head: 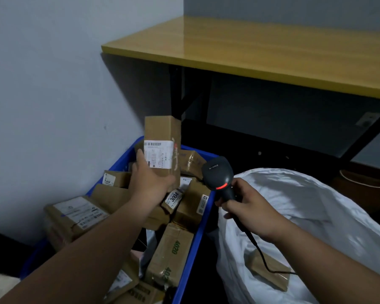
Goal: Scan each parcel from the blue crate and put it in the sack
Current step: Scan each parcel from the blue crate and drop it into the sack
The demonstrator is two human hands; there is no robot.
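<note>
My left hand point(150, 177) grips a small brown cardboard parcel point(162, 137) from below and holds it upright above the blue crate point(198, 235), its white label facing me. My right hand point(248, 209) holds a black barcode scanner point(218, 175) by the handle; a red light glows on its neck and its head points toward the parcel. The crate is full of several brown parcels, one marked 3004 point(173, 199) and one marked 4020 point(170, 257). To the right lies the white sack point(316, 216), with a brown parcel point(270, 273) visible inside its opening.
A yellow-topped table point(261, 49) on black legs stands behind the crate and sack, close overhead. A grey wall point(53, 95) runs along the left. The scanner's black cable point(261, 255) trails down over the sack. A brown object sits at the far right under the table.
</note>
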